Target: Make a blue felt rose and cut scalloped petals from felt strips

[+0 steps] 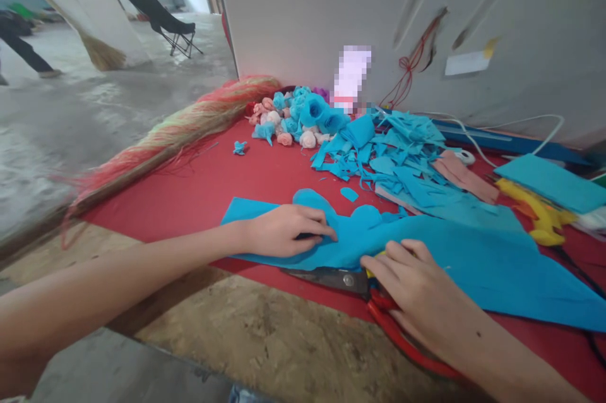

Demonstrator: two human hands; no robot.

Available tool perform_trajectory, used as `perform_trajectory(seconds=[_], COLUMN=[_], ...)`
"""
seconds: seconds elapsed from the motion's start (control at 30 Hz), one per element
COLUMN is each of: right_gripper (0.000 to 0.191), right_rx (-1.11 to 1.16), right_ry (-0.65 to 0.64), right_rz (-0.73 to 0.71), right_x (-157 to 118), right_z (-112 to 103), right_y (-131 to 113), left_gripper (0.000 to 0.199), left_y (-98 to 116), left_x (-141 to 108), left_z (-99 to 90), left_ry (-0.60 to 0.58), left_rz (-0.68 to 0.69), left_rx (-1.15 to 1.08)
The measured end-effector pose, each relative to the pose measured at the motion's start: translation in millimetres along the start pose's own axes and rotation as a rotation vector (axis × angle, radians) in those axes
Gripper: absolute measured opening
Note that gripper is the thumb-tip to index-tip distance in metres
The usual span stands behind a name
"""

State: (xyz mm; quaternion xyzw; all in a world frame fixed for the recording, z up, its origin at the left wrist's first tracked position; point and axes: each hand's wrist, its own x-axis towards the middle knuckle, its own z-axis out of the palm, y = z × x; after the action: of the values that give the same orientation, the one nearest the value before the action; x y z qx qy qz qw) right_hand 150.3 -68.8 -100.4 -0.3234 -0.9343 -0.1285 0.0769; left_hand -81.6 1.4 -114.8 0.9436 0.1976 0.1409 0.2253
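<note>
A long sheet of blue crepe paper stretches across the front of the red-covered table, its far left edge cut into rounded lobes. My left hand rests on the left part of this paper, palm down, fingers bent a little and apart. My right hand is closed on scissors with red handles, its fingertips touching the paper's near edge. The dark blades point left, lying along that near edge. A bit of yellow shows under my right fingers. Part of the handles is hidden by the hand.
Blue paper scraps are heaped behind the sheet, beside paper flowers in blue, pink and white. A yellow glue gun lies at right near folded blue paper. A twisted straw bundle runs along the left edge. A blurred phone-like screen stands behind.
</note>
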Motion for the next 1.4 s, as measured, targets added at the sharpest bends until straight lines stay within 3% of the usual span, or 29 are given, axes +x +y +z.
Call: perform_trajectory(seconds=[0.3, 0.47, 0.57, 0.97, 1.4], right_gripper=[0.037, 0.041, 0.039, 0.039, 0.03], right_rx=[-0.006, 0.027, 0.016, -0.084, -0.085], right_ry=[-0.023, -0.012, 0.015, -0.03, -0.008], right_rz=[0.004, -0.034, -0.081, 0.047, -0.071], right_x=[-1, -9, -16, -11, 1], right_z=[0, -1, -2, 2, 0], right_y=[-2, 5, 7, -13, -16], left_gripper=[0.027, 0.023, 0.026, 0.026, 0.027], left_y=[1, -3, -6, -9, -9], left_x=[-4, -19, -26, -29, -29], left_z=[-13.4, -24.1, -20.8, -14.8, -14.1], left_ry=[-0.032, -0.071, -0.094, -0.059, -0.054], left_rz=[0.009, 0.054, 0.076, 0.106, 0.119], left_rx=[-0.114, -0.054, -0.029, 0.006, 0.025])
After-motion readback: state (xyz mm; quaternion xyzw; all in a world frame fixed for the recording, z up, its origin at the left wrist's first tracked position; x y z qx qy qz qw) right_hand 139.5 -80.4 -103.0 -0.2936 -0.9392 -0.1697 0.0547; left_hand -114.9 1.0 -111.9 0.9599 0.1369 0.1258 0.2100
